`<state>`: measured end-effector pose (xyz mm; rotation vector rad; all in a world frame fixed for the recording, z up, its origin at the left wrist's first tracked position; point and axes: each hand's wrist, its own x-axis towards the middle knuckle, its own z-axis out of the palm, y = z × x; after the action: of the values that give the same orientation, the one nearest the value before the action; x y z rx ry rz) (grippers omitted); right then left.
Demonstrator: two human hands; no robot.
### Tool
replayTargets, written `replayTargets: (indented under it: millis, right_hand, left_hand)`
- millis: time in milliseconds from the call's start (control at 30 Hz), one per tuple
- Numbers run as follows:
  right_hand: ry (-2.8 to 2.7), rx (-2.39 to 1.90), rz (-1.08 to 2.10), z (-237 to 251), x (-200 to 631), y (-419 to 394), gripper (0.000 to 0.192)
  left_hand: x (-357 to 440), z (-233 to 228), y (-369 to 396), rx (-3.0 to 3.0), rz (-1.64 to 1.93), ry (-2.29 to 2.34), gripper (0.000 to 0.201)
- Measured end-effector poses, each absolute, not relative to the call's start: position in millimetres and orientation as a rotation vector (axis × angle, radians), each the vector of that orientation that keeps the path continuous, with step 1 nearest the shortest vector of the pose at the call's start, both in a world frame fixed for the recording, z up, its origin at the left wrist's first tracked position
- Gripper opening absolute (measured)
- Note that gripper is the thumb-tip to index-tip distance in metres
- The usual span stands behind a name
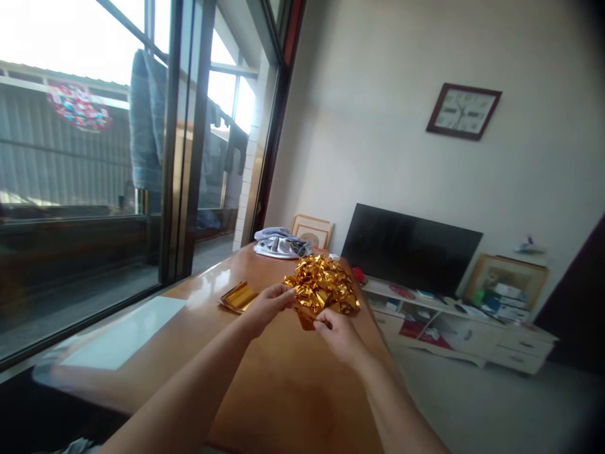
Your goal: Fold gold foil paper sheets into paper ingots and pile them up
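Above the table [283, 403], the left hand [268, 308] and right hand [341, 336] pinch gold foil [307, 314] between pressed-together fingers [284, 296].

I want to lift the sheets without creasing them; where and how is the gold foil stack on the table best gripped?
Probably with a light pinch on the left edge of the gold foil stack, coming from the person's left: it lies low on the table, layered edges show on that side, and the left hand appears close to its right end.
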<state>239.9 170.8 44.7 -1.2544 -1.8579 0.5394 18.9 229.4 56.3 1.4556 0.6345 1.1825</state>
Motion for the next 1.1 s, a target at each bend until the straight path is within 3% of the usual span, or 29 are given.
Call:
replayTargets:
  millis: [233, 600, 900, 1100]
  right_hand:
    - [-1.887, -1.222, 0.460, 74, 222, 99, 0.016]
    - [-1.920, -1.278, 0.277, 83, 177, -31, 0.014]
    - [-1.860, -1.247, 0.394, 89, 171, -61, 0.013]
    - [-1.708, -1.223, 0.560, 87, 174, -55, 0.022]
  left_hand:
    - [20, 55, 147, 1.414, 1.095, 0.476, 0.035]
    - [-6, 34, 23, 1.410, 1.149, 0.479, 0.021]
    - [-13, 45, -7, 1.427, 1.159, 0.439, 0.022]
    - [-8, 46, -4, 1.349, 1.186, 0.377, 0.020]
